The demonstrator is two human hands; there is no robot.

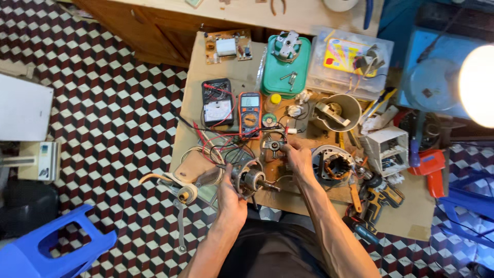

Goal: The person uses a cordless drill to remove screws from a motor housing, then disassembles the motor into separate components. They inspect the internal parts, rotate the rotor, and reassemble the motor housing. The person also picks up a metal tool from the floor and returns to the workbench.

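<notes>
My left hand point(230, 191) grips a small electric motor rotor with its shaft point(250, 179) near the front of a cardboard-covered work table point(406, 216). My right hand point(298, 158) reaches a little further back and pinches a round metal motor end cover point(272, 145). Red and black test leads point(216, 141) loop around both parts. A motor stator with copper windings point(335, 166) lies just right of my right hand.
An orange digital multimeter point(250, 114) and a black analog meter point(217, 102) lie behind the parts. A green lid with a metal bracket point(286, 64), a clear plastic box point(350, 61), a circuit board point(228, 47), a cordless drill point(378, 198) and a bright lamp point(476, 85) surround them. A blue stool point(51, 249) stands on the tiled floor.
</notes>
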